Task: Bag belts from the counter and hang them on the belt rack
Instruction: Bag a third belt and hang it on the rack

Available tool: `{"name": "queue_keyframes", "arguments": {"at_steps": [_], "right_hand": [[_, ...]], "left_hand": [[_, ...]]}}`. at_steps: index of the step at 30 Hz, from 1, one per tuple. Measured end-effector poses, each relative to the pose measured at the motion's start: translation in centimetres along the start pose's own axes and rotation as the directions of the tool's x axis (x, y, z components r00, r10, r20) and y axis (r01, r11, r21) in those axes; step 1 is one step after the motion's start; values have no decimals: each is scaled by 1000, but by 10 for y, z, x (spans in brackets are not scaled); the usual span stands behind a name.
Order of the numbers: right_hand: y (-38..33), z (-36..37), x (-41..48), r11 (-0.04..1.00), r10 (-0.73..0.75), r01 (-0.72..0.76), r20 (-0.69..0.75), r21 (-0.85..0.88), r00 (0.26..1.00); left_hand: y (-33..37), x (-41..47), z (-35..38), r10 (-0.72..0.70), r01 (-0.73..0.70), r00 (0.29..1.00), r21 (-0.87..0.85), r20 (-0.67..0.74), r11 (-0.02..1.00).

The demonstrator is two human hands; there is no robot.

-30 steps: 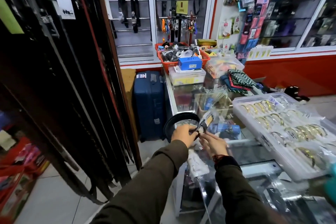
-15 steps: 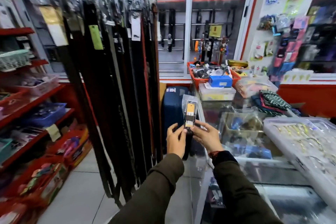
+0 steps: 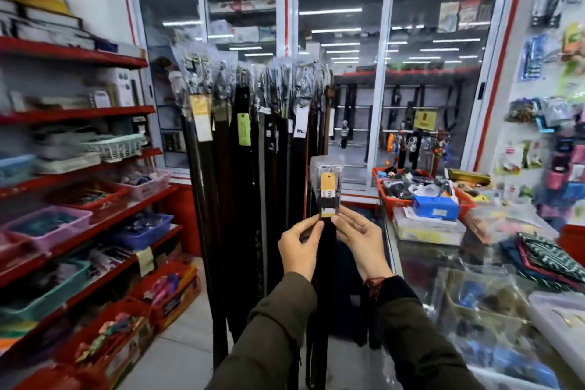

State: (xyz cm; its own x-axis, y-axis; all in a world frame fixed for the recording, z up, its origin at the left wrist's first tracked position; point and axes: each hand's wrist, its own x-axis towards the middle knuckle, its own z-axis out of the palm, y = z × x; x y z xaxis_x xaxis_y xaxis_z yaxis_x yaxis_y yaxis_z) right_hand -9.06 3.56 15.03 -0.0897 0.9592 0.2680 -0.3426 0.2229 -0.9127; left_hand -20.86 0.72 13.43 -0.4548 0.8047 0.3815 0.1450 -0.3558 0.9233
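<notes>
A black belt (image 3: pixel 329 190) with a yellow tag hangs upright in front of me, its buckle end inside a clear plastic bag. My left hand (image 3: pixel 299 247) pinches its left edge just below the tag. My right hand (image 3: pixel 362 239) pinches the right edge at the same height. The strap drops straight down between my forearms. Behind it stands the belt rack (image 3: pixel 253 95), crowded with several dark bagged belts hanging full length. The bagged buckle sits lower than the rack's top and to its right.
Red shelves (image 3: pixel 76 111) with plastic baskets line the left side. The glass counter (image 3: pixel 443 266) on the right carries a red basket (image 3: pixel 392 196), a blue box, folded cloth and a tray. Glass cabinets stand behind. A dark blue suitcase sits low behind the belt.
The view has swung up and left from the counter to the rack. Both hands lifted the belt from a coil over the counter to hang upright before the rack.
</notes>
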Motion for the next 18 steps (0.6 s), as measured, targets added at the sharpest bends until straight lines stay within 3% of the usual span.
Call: {"name": "queue_keyframes", "arguments": {"at_steps": [3,12,18], "right_hand": [[-23,20,18,998,-49,47,45,35,998],[-110,62,72,973,-215,204,94,109,972],[-146,74,94,950,-290,278,72,141,954]], "left_hand": [[26,21,-5,55,-57,997,-55,-46,997],[119,89,-4,340,-340,935,21,-98,940],[159,117,4,338,-341,935,-12,-111,940]]}}
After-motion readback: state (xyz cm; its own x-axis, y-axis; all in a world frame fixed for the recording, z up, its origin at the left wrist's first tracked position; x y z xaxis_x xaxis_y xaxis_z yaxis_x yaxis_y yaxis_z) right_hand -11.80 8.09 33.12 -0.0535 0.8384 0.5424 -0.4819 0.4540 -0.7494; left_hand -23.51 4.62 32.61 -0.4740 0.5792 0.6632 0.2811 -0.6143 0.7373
